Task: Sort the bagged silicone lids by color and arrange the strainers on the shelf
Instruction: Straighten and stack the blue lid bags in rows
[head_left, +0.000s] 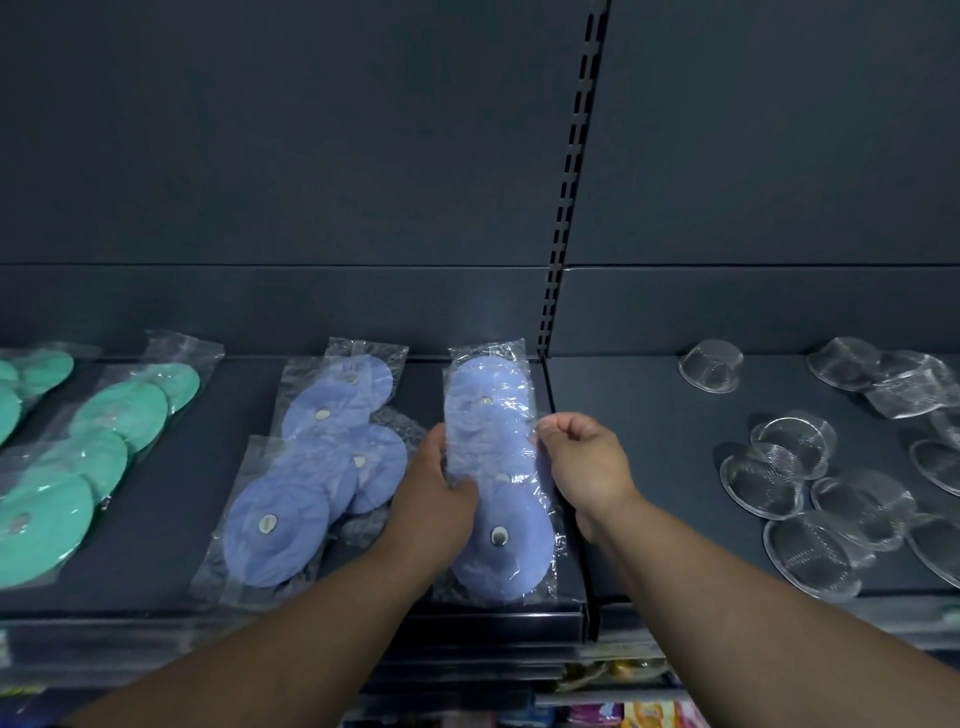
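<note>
A clear bag of blue silicone lids (493, 431) lies lengthwise on the dark shelf (156, 519), near its right end. My left hand (436, 488) grips the bag's left edge and my right hand (582, 462) pinches its right edge with curled fingers. Two more bags of blue lids (311, 467) lie just to the left. Bags of green lids (88, 452) cover the shelf's left part. Several metal mesh strainers (810, 493) in clear wrap are scattered over the neighbouring shelf on the right.
A slotted upright (566, 208) divides the two shelf bays, with a dark back panel behind. A bare strip of shelf lies between the green and blue bags. Colourful packages (639, 712) show on a lower shelf below.
</note>
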